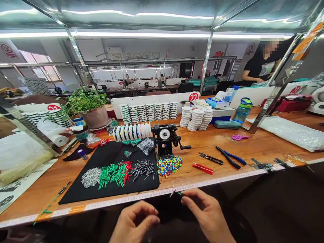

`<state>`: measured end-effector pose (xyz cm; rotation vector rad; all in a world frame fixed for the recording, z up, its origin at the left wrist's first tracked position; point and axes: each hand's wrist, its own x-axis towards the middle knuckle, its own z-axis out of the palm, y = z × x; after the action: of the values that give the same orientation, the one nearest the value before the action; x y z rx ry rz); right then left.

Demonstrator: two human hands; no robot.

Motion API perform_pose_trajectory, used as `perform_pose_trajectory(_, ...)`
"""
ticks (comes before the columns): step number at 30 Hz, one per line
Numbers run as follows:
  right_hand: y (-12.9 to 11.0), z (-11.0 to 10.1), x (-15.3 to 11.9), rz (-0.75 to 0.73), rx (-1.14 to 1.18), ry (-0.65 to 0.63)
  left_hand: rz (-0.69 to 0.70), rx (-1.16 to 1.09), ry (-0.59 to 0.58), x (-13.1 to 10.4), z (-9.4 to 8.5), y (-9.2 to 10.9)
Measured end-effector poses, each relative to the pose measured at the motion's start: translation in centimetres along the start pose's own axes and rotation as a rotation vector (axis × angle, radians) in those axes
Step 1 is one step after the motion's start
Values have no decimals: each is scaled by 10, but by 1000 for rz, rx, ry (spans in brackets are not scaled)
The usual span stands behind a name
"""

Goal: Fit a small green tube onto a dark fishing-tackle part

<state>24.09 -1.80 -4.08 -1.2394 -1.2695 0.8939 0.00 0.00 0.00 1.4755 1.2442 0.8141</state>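
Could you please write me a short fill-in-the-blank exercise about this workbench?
1. The heap of multicoloured beads lies on the wood just right of the ____ mat.
2. The cutter with the ____ handle lies right of those beads.
3. The potted plant stands at the back ____ of the bench.

Missing words: black; red; left

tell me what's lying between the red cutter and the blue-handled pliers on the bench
In the head view, a small pair of black snips lies on the bare wood between the red cutter and the blue-handled pliers.
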Motion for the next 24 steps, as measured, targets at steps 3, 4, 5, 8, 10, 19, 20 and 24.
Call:
perform_pose_trajectory(3, 7, -3, 2, 23, 10, 14, 193, 366, 198, 31, -39, 26)
perform_pose_trajectory(4, 9, -2, 2, 15, 9, -13, 227, 483, 279, 45, -52, 33)
perform_pose_trajectory(5, 10, -1, 2, -3, 6, -44, 228, 600, 327, 60, -63, 39)
perform_pose_trajectory(8, 11, 7, 2, -99, -26, -104, 196, 704, 335, 106, -81, 45)
perform_pose_trajectory(10, 10, 11, 2, -183, -59, -104, 191, 723, 310, 128, -82, 45)
perform_pose_trajectory(19, 3, 14, -2, -516, -114, -122, 582, 614, 622, 51, -39, 47)
perform_pose_trajectory(20, 0, 14, -4, -537, -118, -140, 634, 564, 522, 35, -29, 43)
perform_pose_trajectory(24, -6, 17, -10, -666, -178, -160, 485, 440, -7, -6, 10, 17)
